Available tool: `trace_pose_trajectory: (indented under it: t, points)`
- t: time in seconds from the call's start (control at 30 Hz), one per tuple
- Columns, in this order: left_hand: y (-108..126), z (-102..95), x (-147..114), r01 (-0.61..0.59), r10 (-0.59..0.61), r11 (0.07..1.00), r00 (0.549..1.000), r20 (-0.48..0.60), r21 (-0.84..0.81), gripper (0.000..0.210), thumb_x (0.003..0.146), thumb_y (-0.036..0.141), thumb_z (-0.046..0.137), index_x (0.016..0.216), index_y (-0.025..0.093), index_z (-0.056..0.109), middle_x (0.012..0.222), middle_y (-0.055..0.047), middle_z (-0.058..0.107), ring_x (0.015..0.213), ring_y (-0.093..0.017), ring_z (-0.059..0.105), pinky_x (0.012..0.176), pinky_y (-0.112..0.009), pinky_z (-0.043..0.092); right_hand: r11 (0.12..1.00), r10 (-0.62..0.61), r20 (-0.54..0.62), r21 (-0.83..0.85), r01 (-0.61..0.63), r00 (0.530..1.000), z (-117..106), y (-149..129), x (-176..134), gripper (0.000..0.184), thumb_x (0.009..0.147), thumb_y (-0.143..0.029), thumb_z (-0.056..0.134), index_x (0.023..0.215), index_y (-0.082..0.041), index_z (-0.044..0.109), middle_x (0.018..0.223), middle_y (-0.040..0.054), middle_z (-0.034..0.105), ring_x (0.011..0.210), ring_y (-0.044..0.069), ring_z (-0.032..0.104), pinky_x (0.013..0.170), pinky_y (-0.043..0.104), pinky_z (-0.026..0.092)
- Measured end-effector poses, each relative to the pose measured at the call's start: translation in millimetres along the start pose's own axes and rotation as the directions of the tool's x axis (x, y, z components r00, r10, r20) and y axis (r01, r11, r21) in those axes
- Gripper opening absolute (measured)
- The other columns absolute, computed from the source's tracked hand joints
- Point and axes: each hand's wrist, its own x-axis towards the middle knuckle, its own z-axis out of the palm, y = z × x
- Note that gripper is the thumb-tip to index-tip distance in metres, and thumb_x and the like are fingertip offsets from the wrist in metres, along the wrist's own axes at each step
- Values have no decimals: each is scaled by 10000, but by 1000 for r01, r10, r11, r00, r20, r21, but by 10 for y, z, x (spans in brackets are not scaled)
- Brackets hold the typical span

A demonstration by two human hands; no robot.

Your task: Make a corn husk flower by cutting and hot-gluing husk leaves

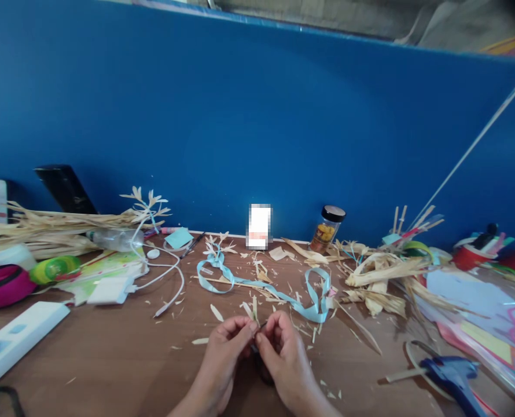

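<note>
No text, number or sign can be read. The label on the jar (326, 230) at the far right is too small to make out, a faint mark on the black case (66, 188) at the far left is illegible, and the screen (260, 226) at the far middle is pixelated.

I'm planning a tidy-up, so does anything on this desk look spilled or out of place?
Yes. Pale, dry scraps litter the brown wooden desk around the left hand and right hand, like unswept trimmings. At the left, a clear plastic bottle lies on its side beside long straw-coloured strips, rather than standing.
</note>
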Motion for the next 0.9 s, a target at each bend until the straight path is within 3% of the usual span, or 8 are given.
trace_pose_trajectory:
  t: [0.33,0.9]
  points:
    - [-60,-37,1,-14,14,1000,1000,12,28,164,677,291,686,665,137,629,599,5,563,540,-81,467,520,-194,366,999,-3,-18,-34,2,1000,-3,27,-18,110,788,-196,491,747,-212,390,613,-54,452,557,115,448,518,218,366]
    - [-32,-5,-11,0,-1,999,999,34,43,175,675,298,685,641,136,628,592,-7,583,551,-102,505,546,-207,382,998,25,21,50,-26,999,-13,-80,14,157,780,-239,520,733,-214,373,585,-65,445,528,103,419,495,204,348]
